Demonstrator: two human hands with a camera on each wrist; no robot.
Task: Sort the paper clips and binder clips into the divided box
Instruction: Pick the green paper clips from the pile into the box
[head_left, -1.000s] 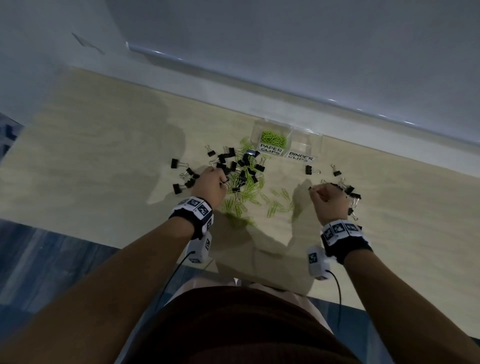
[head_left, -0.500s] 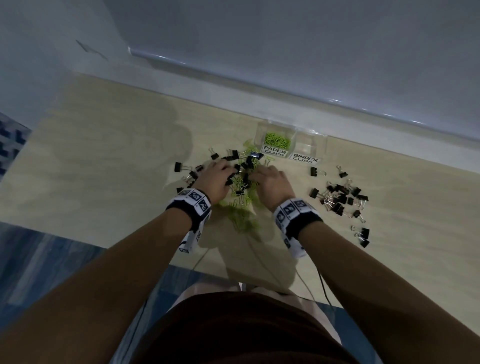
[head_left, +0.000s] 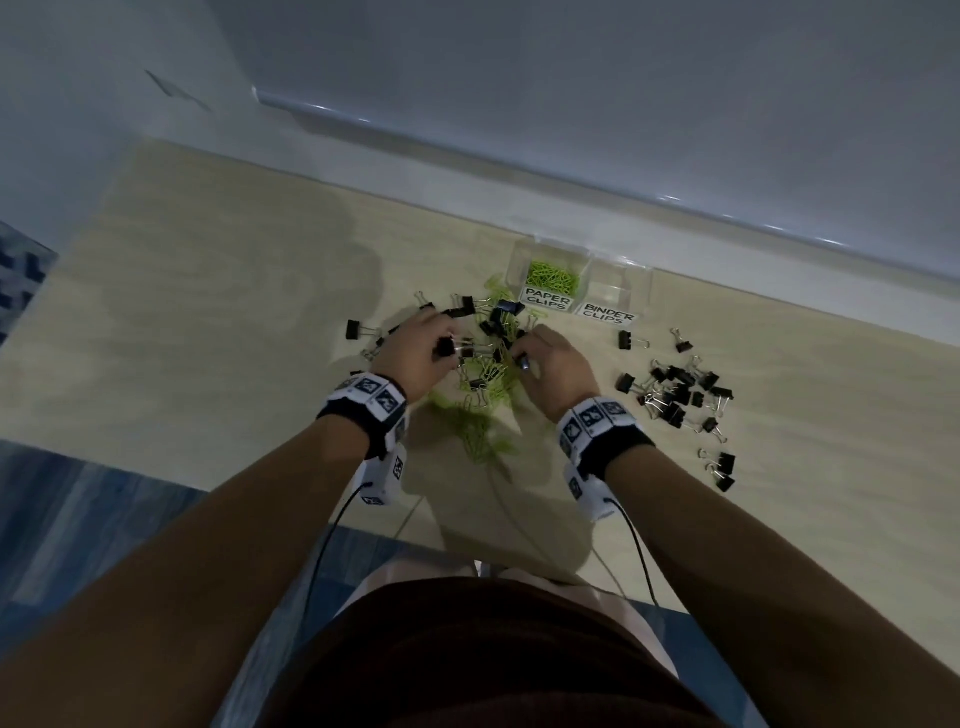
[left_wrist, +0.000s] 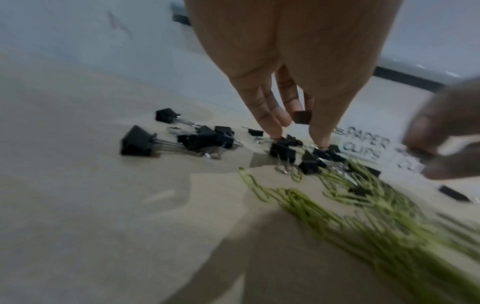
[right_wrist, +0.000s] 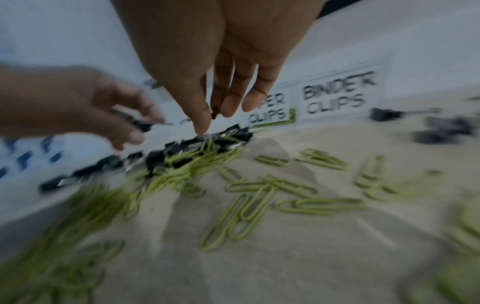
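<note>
Pale wooden table (head_left: 208, 312); left hand (head_left: 415, 353) pinches binder clip (left_wrist: 302, 117); right hand (head_left: 556, 369) unclear.

We list: small lime-green wire paper clips (head_left: 480, 387); black folding binder clips with silver wire handles (head_left: 675, 397); clear plastic divided box (head_left: 618, 280) bearing white labels lettered black; pale beige wood-grain tabletop (head_left: 208, 312); black-and-white checker-marked wristbands (head_left: 371, 400).

"PAPER CLIPS" is printed on a white label (head_left: 547, 300) fronting the divided box's (head_left: 644, 280) left compartment. "BINDER CLIPS" is printed on the label (head_left: 608, 314) fronting the right one.
</note>
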